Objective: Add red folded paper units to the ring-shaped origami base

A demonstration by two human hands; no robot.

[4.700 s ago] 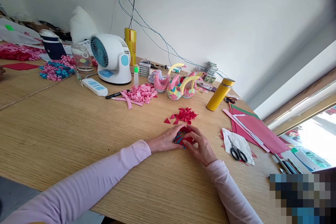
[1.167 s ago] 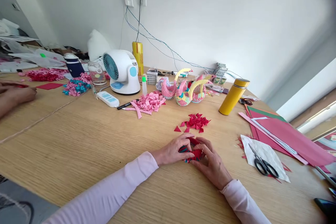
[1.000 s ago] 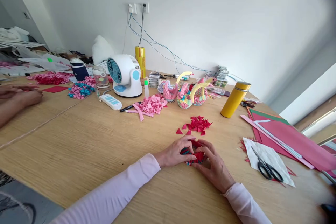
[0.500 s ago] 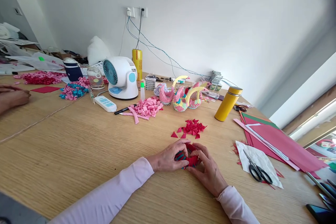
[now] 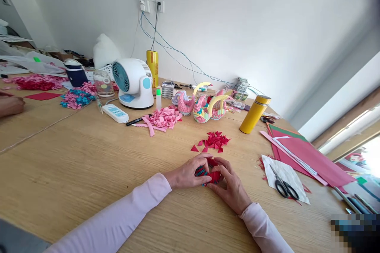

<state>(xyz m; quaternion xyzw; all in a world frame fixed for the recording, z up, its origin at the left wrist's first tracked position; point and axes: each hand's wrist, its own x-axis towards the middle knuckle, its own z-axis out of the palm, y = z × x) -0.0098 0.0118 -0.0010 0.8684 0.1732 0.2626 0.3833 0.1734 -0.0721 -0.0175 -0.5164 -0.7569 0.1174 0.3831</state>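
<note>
Head view: compared with half a second ago, both hands sit in much the same pose on the tabletop [image 5: 74,158]; the whole scene has shifted slightly up and left in frame, and the co-worker's hand [image 5: 10,104] at the 9 o'clock edge shows less than before. Left hand [image 5: 187,174] and right hand [image 5: 230,186] meet at centre, each grip closed around one small red-and-teal folded paper piece [image 5: 209,174], which rests low on the tabletop between the fingers, mostly covered. Just beyond it, toward 12 o'clock, one loose heap of red paper triangles [image 5: 212,141], individual count too fine to tell. Farther at 12 o'clock, three paper swans [image 5: 203,104] stand close together. At 11 o'clock: one pile of pink folded pieces [image 5: 163,118], one white fan [image 5: 132,83], one white power strip [image 5: 115,113], one black pen [image 5: 135,120]. At 1 o'clock, one yellow flask [image 5: 251,114] standing upright. At 3 o'clock, one pair of black scissors [image 5: 283,186] lying on one white sheet [image 5: 280,168]; beyond them a stack of red paper sheets [image 5: 305,154], number not readable. A second yellow cylinder [image 5: 152,67] stands behind the fan by the wall.
</note>
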